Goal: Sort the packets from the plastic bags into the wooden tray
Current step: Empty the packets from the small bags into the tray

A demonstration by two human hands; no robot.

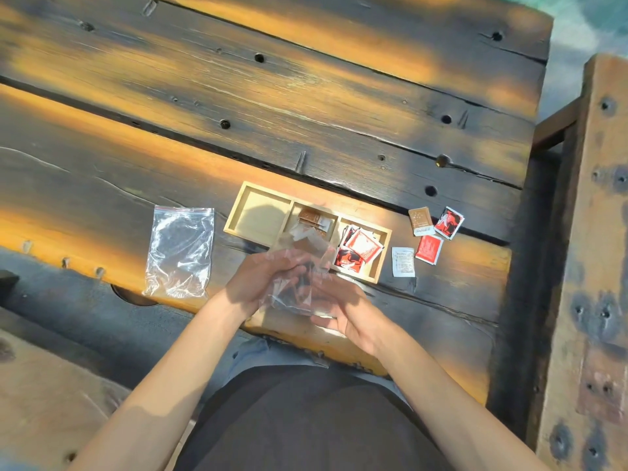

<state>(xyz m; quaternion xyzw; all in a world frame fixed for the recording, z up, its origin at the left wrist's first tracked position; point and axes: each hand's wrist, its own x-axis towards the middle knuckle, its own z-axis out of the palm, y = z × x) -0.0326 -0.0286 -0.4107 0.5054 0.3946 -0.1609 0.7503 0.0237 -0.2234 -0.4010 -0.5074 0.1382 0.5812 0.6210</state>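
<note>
A wooden tray [238, 212] with three compartments lies on the dark plank table. Its left compartment is bare, the middle one holds brown packets [311, 217], the right one holds several red packets [362, 249]. Just in front of the tray, my left hand [261, 280] and my right hand [350, 314] both grip a crumpled clear plastic bag [299, 266]. What it contains is blurred. A second clear zip bag [180, 253] lies flat to the left of the tray. Loose on the table right of the tray are a brown packet [420, 220], two red packets [449, 222] [430, 249] and a white packet [403, 261].
The table [306, 96] is made of heavy dark planks with bolt holes and gaps. Its right edge drops off near a wooden bench beam [598, 232]. A notch cuts the near edge below the flat bag. My lap is under the near edge.
</note>
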